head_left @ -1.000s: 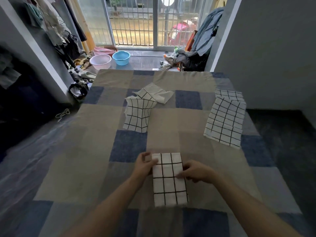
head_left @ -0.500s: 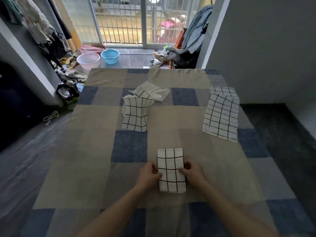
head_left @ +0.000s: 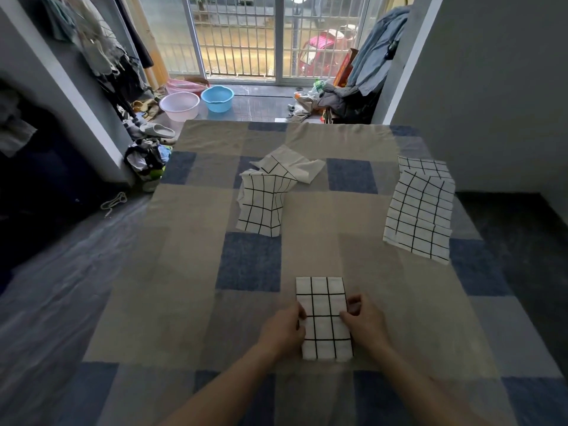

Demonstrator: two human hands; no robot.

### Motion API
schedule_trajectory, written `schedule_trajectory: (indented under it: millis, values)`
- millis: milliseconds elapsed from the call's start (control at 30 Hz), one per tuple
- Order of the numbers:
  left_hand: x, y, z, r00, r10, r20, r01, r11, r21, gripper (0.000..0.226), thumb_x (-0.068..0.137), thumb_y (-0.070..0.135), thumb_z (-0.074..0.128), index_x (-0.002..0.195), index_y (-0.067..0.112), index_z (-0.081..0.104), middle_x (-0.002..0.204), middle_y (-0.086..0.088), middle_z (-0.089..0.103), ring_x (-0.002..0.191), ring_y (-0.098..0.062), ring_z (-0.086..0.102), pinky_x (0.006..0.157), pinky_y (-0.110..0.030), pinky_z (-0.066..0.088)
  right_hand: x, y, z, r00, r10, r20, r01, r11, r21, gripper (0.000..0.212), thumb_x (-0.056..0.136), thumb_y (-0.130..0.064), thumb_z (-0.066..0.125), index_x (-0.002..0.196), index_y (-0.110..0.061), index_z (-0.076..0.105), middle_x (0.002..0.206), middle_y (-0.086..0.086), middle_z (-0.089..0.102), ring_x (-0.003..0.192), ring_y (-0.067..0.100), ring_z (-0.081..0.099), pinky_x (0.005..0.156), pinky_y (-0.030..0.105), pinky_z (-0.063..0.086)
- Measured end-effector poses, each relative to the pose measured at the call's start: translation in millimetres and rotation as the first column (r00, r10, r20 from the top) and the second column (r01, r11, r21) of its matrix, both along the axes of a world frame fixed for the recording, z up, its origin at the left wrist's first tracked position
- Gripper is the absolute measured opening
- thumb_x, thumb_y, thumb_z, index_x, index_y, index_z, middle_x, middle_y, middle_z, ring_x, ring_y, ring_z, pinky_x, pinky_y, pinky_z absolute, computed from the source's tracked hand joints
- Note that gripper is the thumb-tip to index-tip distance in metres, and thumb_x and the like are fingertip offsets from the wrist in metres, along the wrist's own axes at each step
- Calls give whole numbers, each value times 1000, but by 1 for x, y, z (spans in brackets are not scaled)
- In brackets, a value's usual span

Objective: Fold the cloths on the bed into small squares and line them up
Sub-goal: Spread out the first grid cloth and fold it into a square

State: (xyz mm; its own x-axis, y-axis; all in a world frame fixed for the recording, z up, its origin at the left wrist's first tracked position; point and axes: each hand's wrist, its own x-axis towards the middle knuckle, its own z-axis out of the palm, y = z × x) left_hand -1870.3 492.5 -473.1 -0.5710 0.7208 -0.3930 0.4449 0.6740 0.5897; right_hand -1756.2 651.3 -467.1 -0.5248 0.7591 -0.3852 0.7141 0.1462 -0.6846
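Note:
A white cloth with a black grid, folded into a narrow rectangle point(head_left: 322, 315), lies on the bed in front of me. My left hand point(head_left: 284, 332) grips its left edge with curled fingers. My right hand point(head_left: 364, 325) pinches its right edge at about the same height. Further back near the middle lies a crumpled grid cloth point(head_left: 266, 199) with a second, mostly white one point(head_left: 292, 167) bunched behind it. At the right edge of the bed a flat grid cloth point(head_left: 419, 215) overlaps another point(head_left: 422, 166) behind it.
The bed point(head_left: 172, 272) has a beige, grey and blue patchwork cover. A grey wall stands to its right. Beyond the far end are a pink basin point(head_left: 179, 106), a blue basin point(head_left: 217, 98), sandals, piled clothes and a barred door.
Both hands slid from the far end of the folded cloth toward its middle, gripping both side edges. The view has tilted, so the bed sits lower in frame.

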Motion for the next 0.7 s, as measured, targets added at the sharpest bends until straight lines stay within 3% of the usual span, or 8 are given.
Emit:
schedule_trajectory:
  millis: [133, 233, 300, 367, 433, 533, 633, 700]
  values:
    - [-1, -4, -5, 999, -12, -29, 12, 1000, 17, 21, 93, 26, 50, 114, 26, 52, 104, 1, 64, 95, -18, 61, 84, -35, 50, 1, 0, -3, 1000, 27, 3, -27, 1000, 8, 24, 83, -18, 71, 104, -18, 59, 84, -9, 60, 76, 3, 56, 60, 19, 44]
    - [1, -3, -6, 998, -16, -64, 18, 999, 36, 19, 94, 30, 50, 112, 26, 53, 106, 4, 61, 93, -15, 60, 85, -36, 50, -1, 0, -2, 998, 43, 44, -43, 999, -1, 24, 85, -22, 66, 106, -19, 56, 89, -6, 61, 80, 9, 58, 70, 29, 52]
    - [4, -1, -4, 990, -12, -138, 24, 996, 83, 23, 96, 38, 42, 107, 23, 55, 106, 3, 57, 89, -15, 57, 81, -34, 49, -4, -4, -2, 994, 50, 101, -67, 983, 171, 26, 86, -24, 61, 110, -17, 54, 101, 1, 59, 89, 16, 56, 78, 35, 52]
    - [5, 4, -4, 976, 9, -219, 35, 980, 194, 39, 95, 44, 27, 105, 21, 57, 106, 2, 52, 88, -12, 52, 78, -30, 46, -10, -12, -2, 984, 108, 143, -162, 879, 448, 30, 87, -22, 56, 116, -14, 53, 111, 7, 53, 96, 20, 50, 80, 34, 46]
    - [7, 12, -8, 961, 46, -272, 38, 955, 294, 44, 96, 39, 22, 117, 18, 54, 120, 0, 50, 104, -14, 50, 90, -29, 43, -19, -22, -4, 961, 237, 140, -275, 792, 545, 41, 89, -22, 52, 129, -15, 46, 126, 8, 48, 106, 23, 48, 86, 36, 44]
    - [8, 26, -15, 933, -2, -359, 104, 959, 264, 54, 99, 34, 18, 148, 15, 32, 154, -1, 30, 143, -15, 21, 117, -26, 9, -28, -31, -22, 896, 401, 190, -431, 689, 583, 56, 89, -31, 48, 142, -17, 36, 147, 5, 37, 131, 22, 39, 103, 40, 37]
    - [7, 27, -34, 932, -153, -329, 188, 979, 78, 63, 96, 51, -1, 154, 28, 1, 159, 12, -11, 147, -7, -13, 116, -32, -14, -21, -31, -47, 814, 466, 346, -580, 635, 510, 68, 85, -41, 42, 147, -14, 34, 153, 5, 35, 144, 18, 21, 112, 41, 15]
    - [5, 20, -47, 906, -221, -361, 242, 970, 15, 66, 94, 56, -7, 154, 28, -2, 160, 12, -12, 146, -7, -16, 117, -37, -12, -14, -29, -56, 797, 472, 378, -604, 632, 485, 70, 88, -44, 41, 150, -15, 28, 157, 5, 29, 146, 18, 15, 112, 42, 9]
